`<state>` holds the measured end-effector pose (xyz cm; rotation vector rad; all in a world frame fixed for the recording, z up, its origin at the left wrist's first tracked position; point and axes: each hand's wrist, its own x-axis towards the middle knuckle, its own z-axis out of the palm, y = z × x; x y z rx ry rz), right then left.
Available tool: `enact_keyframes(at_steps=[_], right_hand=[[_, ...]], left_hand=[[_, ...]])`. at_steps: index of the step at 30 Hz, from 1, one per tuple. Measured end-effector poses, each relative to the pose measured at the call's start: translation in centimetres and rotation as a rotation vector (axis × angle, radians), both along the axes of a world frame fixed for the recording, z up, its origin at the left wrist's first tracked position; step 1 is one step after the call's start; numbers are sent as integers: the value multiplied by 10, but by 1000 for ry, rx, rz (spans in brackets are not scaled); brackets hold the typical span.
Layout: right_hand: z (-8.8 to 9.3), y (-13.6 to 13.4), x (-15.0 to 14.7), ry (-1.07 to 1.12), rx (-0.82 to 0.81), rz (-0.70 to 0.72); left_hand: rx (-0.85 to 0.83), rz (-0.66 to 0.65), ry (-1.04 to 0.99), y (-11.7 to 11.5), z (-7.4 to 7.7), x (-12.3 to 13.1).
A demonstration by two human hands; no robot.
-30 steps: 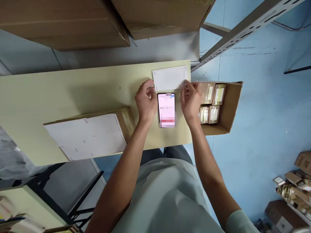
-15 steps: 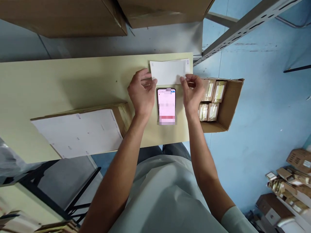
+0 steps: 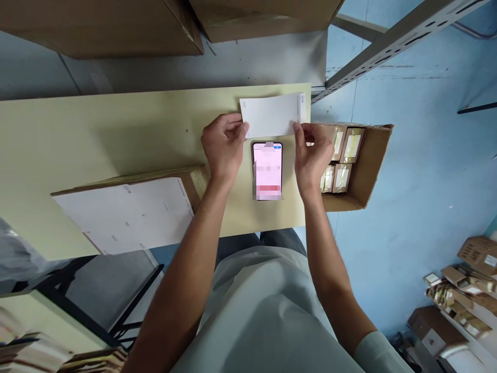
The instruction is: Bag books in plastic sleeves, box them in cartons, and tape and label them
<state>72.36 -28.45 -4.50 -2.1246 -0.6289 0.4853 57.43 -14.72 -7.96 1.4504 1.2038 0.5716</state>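
A white paper slip (image 3: 271,115) with small print at its ends is held level between my two hands, above the far part of the pale yellow table. My left hand (image 3: 224,141) pinches its lower left corner between thumb and fingers. On the other side, my right hand (image 3: 313,150) grips the lower right corner in the same way. Just below the slip a phone (image 3: 267,168) lies face up with a lit pink screen, partly blurred. To the left, a large white sheet (image 3: 130,215) rests on a flat piece of cardboard.
An open cardboard box (image 3: 373,166) with several small labelled boxes stands beyond the table's right edge. Large cartons (image 3: 267,20) sit along the back, near a grey metal shelf post (image 3: 373,57). Shelved boxes (image 3: 466,300) occupy the lower right.
My hands have drawn slightly apart, the left moving left and the right moving right. The slip's near edge looks straighter, and both hands keep hold of it.
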Motion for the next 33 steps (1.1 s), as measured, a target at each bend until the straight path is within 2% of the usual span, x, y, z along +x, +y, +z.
enact_keyframes(at_steps=[3, 5, 8, 11, 13, 15, 17, 20, 22, 25, 28, 31, 33], right_hand=[[18, 2, -5, -56, -24, 56], [29, 5, -13, -78, -32, 111], [45, 16, -35, -60, -25, 196], [60, 29, -60, -60, -9, 280], [69, 38, -67, -36, 21, 387], [74, 48, -60, 49, 65, 483], [73, 60, -41, 173, 80, 494], [59, 84, -9, 359, -17, 410], [43, 101, 4, 458, -124, 392], [21, 119, 9, 523, -255, 392], [10, 125, 7, 530, -342, 374], [9, 124, 7, 536, -365, 368], [9, 124, 8, 554, -366, 375]], left_hand=[[6, -36, 73, 5, 4, -3], [51, -53, 139, 9, 18, -4], [95, -71, 134, 13, 61, -4], [11, -93, 60, 18, 106, -5], [56, -89, 139, 23, 121, -10], [119, -54, 243, 30, 123, -21], [126, -4, 296, 39, 117, -35], [110, 48, 304, 50, 107, -53], [113, 73, 301, 55, 107, -60], [80, 97, 319, 59, 112, -61], [57, 96, 350, 61, 110, -59], [47, 74, 344, 65, 96, -59], [115, 8, 291, 69, 82, -62]])
